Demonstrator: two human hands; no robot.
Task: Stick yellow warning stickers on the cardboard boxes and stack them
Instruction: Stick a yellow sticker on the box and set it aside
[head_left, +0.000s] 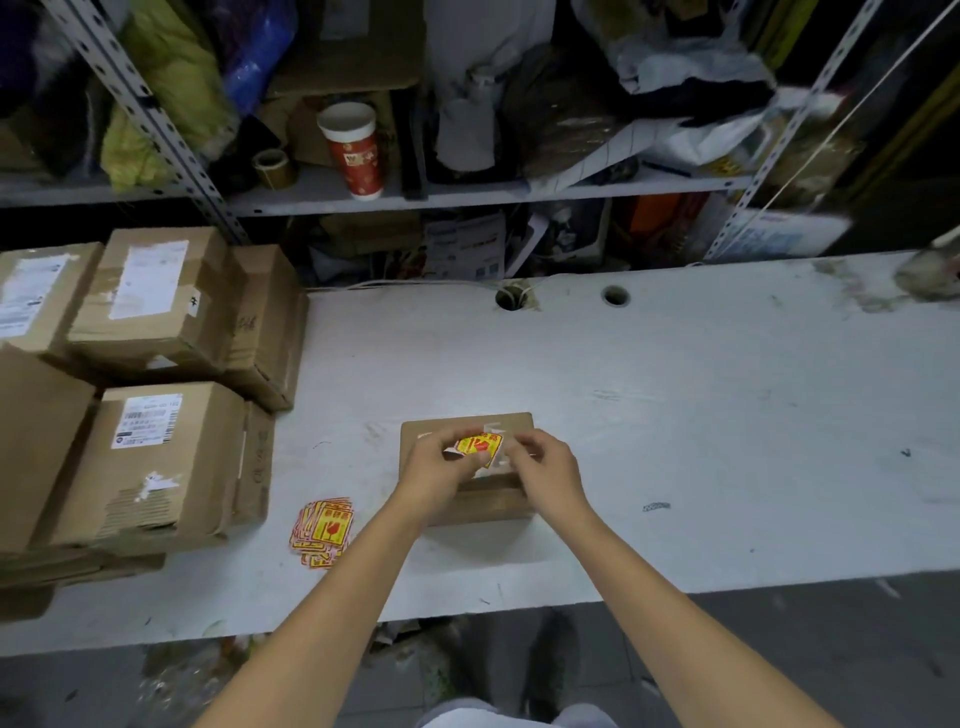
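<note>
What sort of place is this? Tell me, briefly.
Probably a parcel packing room: labelled cardboard boxes stacked on a worn white table, a pile of yellow stickers beside them, cluttered metal shelves behind.

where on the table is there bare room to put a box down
The widest bare patch of the table lies right of the small box, up to the two holes at the back. A narrower strip runs between the box and the stacked cartons, though the sticker pile sits in it. The left end is crowded with cartons.
</note>
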